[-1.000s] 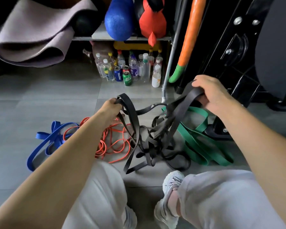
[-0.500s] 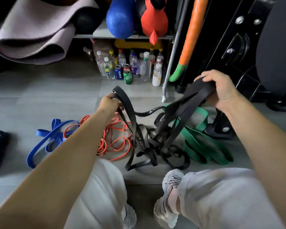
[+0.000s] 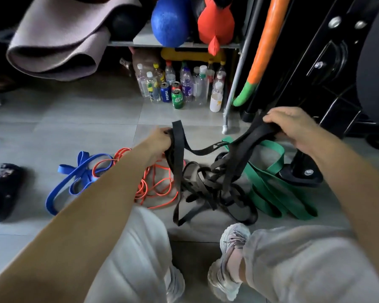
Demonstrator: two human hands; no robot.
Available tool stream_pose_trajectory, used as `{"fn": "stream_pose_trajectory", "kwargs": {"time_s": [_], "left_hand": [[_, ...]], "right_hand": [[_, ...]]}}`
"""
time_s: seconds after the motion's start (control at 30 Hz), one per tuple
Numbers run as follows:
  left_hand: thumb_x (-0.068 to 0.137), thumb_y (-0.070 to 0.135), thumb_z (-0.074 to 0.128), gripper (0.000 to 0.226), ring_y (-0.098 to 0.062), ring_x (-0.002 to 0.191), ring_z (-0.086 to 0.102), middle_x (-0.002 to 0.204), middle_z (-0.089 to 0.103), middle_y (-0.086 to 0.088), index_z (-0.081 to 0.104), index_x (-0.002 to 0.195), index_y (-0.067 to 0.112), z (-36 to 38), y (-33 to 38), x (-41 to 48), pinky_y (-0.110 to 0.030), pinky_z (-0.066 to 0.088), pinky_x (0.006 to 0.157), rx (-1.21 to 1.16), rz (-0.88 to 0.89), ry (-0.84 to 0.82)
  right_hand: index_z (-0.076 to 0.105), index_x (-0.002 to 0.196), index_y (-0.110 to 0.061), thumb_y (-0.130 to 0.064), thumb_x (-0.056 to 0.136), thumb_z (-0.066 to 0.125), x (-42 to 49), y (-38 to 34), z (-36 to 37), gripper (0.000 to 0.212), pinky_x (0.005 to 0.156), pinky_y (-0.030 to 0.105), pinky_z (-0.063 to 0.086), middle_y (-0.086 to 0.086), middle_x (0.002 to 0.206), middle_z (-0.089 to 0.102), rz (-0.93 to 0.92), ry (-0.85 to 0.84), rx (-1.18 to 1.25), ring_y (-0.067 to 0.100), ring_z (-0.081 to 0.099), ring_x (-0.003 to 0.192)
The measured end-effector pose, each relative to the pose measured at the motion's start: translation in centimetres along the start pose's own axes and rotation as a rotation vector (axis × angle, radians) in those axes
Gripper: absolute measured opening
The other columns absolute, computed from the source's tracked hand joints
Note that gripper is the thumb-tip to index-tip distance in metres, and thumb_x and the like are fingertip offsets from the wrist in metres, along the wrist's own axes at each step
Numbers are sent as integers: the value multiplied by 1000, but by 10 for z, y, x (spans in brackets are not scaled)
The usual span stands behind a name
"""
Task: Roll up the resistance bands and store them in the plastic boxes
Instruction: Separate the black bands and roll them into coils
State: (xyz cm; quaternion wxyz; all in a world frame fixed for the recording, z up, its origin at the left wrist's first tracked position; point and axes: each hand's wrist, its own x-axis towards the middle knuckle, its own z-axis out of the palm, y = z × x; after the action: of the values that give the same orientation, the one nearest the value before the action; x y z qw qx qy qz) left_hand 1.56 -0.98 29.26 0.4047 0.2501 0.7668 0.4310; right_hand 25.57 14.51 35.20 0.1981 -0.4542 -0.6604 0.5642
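**Both hands held up strands of the black tangle**

We saw the left hand (image 3: pixel 160 141) curled round a few strands of the black resistance bands (image 3: pixel 206 186), with one loop standing up above the knuckles. The right hand (image 3: pixel 293 125) was well apart from it, off to the right and slightly higher, its fingers folded over a thicker bunch of the same black strands. One thin black strand sagged between the two hands. From each grip the strands hung down into a knotted heap on the grey tiled floor (image 3: pixel 85 119), just ahead of the person's pale sneaker (image 3: pixel 232 243) and light trousers (image 3: pixel 140 248).

Three other bands lay loose on the tiles. The green band (image 3: pixel 271 189) lay to the right of the black heap, partly under it and against the foot of a black machine (image 3: pixel 300 173). The orange band (image 3: pixel 153 184) was coiled to the left of the heap, below the left forearm, and the blue band (image 3: pixel 74 178) lay further left, overlapping the orange one.

Behind them we noted a cluster of plastic bottles (image 3: pixel 197 84) and two cans (image 3: pixel 171 96) under a shelf (image 3: pixel 122 43). A rolled grey mat (image 3: pixel 57 40) rested at upper left, and a dark slipper (image 3: pixel 2 189) sat at the left edge.
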Motion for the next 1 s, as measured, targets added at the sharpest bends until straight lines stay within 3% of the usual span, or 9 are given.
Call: {"fn": "stream_pose_trajectory", "kwargs": {"time_s": [0.13, 0.2, 0.33, 0.47, 0.57, 0.67, 0.8, 0.9, 1.0], "left_hand": [[89, -10, 26, 36, -8, 32, 41, 40, 47, 2, 55, 79, 10, 6, 0, -13, -17, 35, 38, -12, 3, -108], [89, -11, 22, 38, -9, 32, 37, 44, 44, -4, 52, 77, 9, 3, -2, -14, -16, 33, 37, -42, -4, -109], [90, -8, 20, 36, -13, 32, 36, 50, 40, -7, 53, 89, 5, -10, -10, -16, -17, 34, 36, -28, -63, -52], [93, -7, 24, 35, -10, 29, 39, 59, 44, -11, 57, 95, 5, -23, -16, -19, -16, 34, 34, 46, -87, -37], [92, -10, 27, 37, -7, 30, 43, 66, 51, -14, 59, 106, 2, -29, -20, -22, -17, 37, 35, 130, -66, -50], [93, -11, 29, 36, -2, 35, 47, 80, 57, -16, 57, 114, -4, -33, -22, -24, -15, 41, 43, 133, -34, -33], [96, 1, 32, 35, -12, 59, 54, 83, 57, -7, 51, 125, 0, -45, -15, -27, -22, 50, 52, -75, -29, 102], [100, 13, 29, 29, -14, 41, 52, 51, 58, -2, 57, 107, 14, -56, -5, -20, -17, 41, 37, -517, -181, 292], [97, 9, 31, 31, -13, 35, 46, 40, 50, -1, 57, 81, 11, -61, 1, -22, -17, 38, 39, -569, -157, 304]], "right_hand": [[70, 82, -12, -16, 84, 66, 5, 9, 5, 5, 68, 20, 42, 6, 82, 60, -60, -33, -225, 17, 53, 80], [70, 90, -11, -13, 86, 63, 9, 13, 6, 7, 67, 14, 43, 3, 84, 62, -118, -62, -408, 13, 54, 82], [63, 71, -13, -41, 82, 58, 12, 29, 16, 31, 67, 35, 48, 7, 79, 64, -17, -293, -1168, 24, 59, 75], [53, 77, -25, -65, 65, 69, 2, 40, 39, 44, 62, 29, 45, -6, 85, 53, -65, -431, -1483, 18, 56, 80], [54, 71, -27, -52, 64, 74, -5, 30, 54, 33, 72, 36, 51, -7, 82, 55, -215, -426, -1419, 18, 56, 80], [64, 95, -16, -37, 67, 78, -10, 7, 54, 38, 89, 40, 46, 0, 107, 60, -287, -397, -1137, 21, 56, 100], [55, 85, -12, -21, 69, 78, -13, -23, 44, 29, 93, 31, 39, 7, 127, 51, -473, -453, -1214, 25, 50, 112], [48, 79, -28, -10, 66, 77, -9, -29, 25, 36, 89, 27, 35, 8, 123, 49, -492, -312, -1154, 27, 48, 114], [40, 74, -35, -9, 67, 73, -8, -10, 15, 43, 73, 34, 40, 1, 96, 53, -388, -303, -1121, 25, 51, 84]]}}
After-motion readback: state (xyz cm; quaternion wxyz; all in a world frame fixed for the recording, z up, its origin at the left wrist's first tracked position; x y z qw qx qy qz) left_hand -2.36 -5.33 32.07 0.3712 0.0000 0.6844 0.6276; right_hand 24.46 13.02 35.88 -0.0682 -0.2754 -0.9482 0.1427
